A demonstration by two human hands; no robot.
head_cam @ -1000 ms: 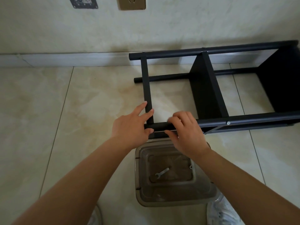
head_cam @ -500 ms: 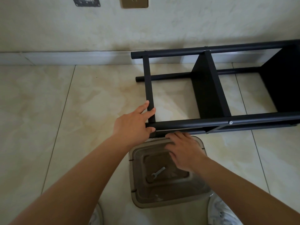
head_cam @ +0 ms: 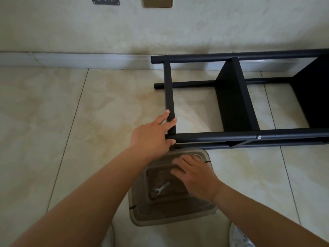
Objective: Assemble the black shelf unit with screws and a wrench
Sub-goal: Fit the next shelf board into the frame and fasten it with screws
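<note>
The black shelf unit (head_cam: pixel 236 104), laid on its side on the tiled floor (head_cam: pixel 89 122) by the wall, is gripped at its near corner by the left hand (head_cam: pixel 153 134). At six o'clock from that corner, the right hand (head_cam: pixel 194 175) is held flat, fingers straight, over a clear container (head_cam: pixel 170 211) beside the wrench (head_cam: pixel 162 188); contact cannot be confirmed.

Shelf unit (head_cam: pixel 238 97): right portion cut off by the frame edge. Left hand (head_cam: pixel 151 136): covers the near corner joint of the frame; fingertips hidden behind the bars. Right hand (head_cam: pixel 194 175): blurred, hides part of the plastic box (head_cam: pixel 170 211) floor. Small dark items on the box rim: too small to identify. Wall plates (head_cam: pixel 157 1): tops cropped. Shoes (head_cam: pixel 238 236): mostly out of frame.
</note>
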